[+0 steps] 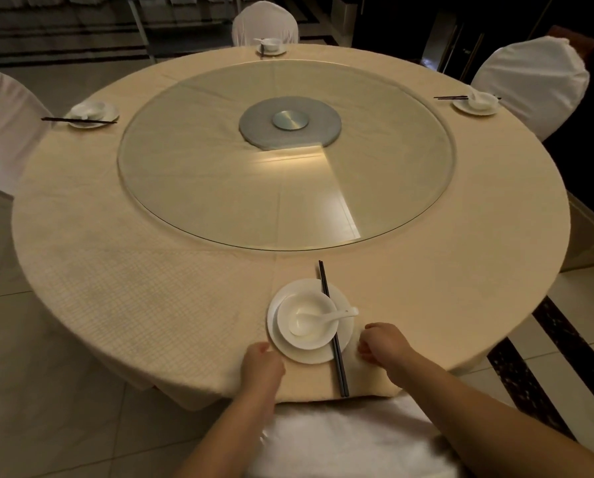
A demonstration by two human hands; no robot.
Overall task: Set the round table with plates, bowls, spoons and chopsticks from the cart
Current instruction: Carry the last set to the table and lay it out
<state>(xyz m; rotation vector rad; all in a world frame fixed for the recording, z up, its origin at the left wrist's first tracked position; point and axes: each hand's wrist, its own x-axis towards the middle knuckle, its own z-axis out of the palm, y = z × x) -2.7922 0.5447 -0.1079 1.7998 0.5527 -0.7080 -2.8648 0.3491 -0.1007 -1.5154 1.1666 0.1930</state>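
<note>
Left hand (261,363): fingers curled under, at the near left rim of the plate (344,334); whether they pinch it cannot be told. Right hand (382,343): fingers curled, just right of the plate, grip likewise unclear. On the plate sits a bowl (318,334) holding a spoon (314,319). Chopsticks (333,327) cross the plate's right side. Three far settings on the table (150,288) are too small to detail.
</note>
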